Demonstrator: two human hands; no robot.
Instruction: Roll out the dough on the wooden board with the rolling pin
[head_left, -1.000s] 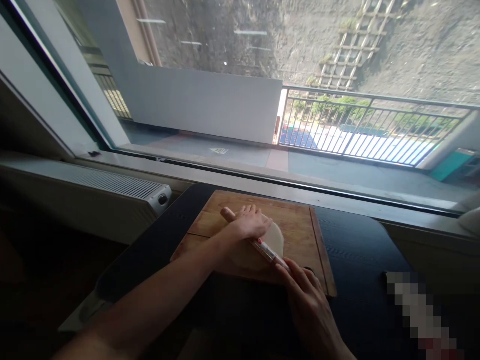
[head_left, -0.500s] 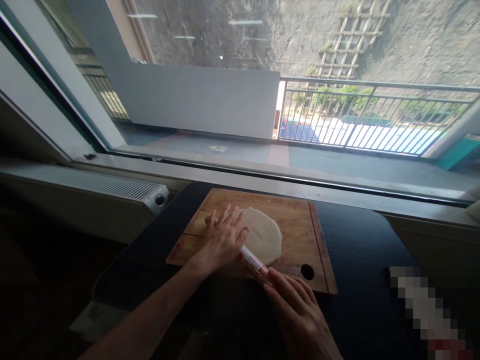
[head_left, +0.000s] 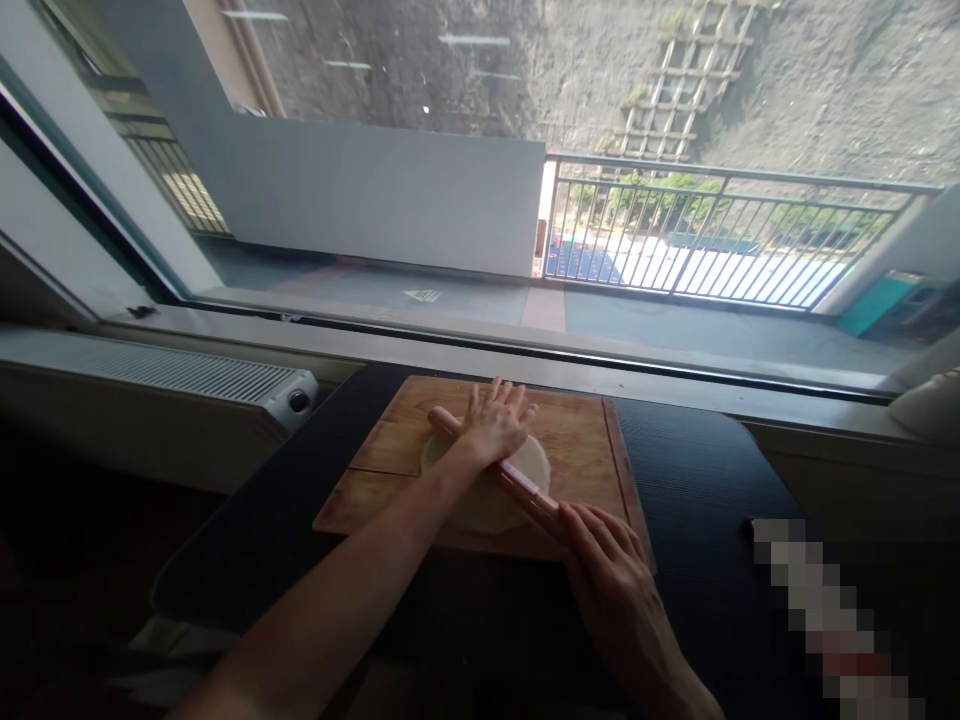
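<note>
A wooden rolling pin (head_left: 529, 487) lies slantwise across a thin round sheet of pale dough (head_left: 480, 512). The dough rests on a wooden cutting board (head_left: 574, 425). My left hand (head_left: 496, 425) presses flat on the pin's middle, its fingers spread and stretched out past the far side. At the near right end of the pin, my right hand (head_left: 611, 550) has its fingers closed around it; the very tip is hidden. The pin's far left end shows beyond my left wrist. My left forearm hides part of the dough.
The board lies on a dark table (head_left: 690, 470) below a large window. A white radiator (head_left: 187, 370) stands along the wall at left. Something blurred out by pixel blocks (head_left: 817, 590) sits at the table's right. Outside are a railing (head_left: 720, 235) and a rock wall.
Both hands and the rolling pin have moved forward and to the right over the dough. The pin now crosses the dough's middle instead of its near left edge. The view has shifted slightly.
</note>
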